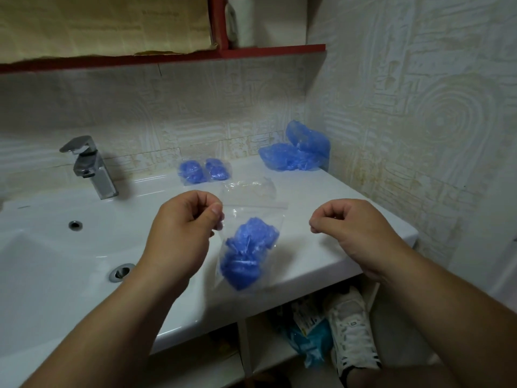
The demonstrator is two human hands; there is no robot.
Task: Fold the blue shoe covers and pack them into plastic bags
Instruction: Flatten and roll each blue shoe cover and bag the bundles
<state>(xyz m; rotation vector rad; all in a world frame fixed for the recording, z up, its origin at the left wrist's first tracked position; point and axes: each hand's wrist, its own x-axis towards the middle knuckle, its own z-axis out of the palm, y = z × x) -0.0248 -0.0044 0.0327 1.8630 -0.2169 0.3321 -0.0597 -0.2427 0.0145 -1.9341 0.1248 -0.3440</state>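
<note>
My left hand (184, 228) pinches the top left corner of a clear plastic bag (268, 211) that hangs over the white counter (349, 219). Folded blue shoe covers (249, 253) fill the lower part of that bag. My right hand (352, 228) hovers to the right of the bag with fingers curled and fingertips together, apart from the plastic and holding nothing that I can make out. Two packed bags of blue covers (205, 170) lie at the back of the counter. Loose blue shoe covers (296, 148) are piled in the far right corner. Empty clear bags (251, 187) lie between them.
A chrome faucet (89, 166) stands at the left above the sink basin (42, 275). A red shelf (251, 50) runs overhead. Textured walls close in behind and to the right. Below the counter edge are a white sneaker (349, 326) and blue packaging (310, 337).
</note>
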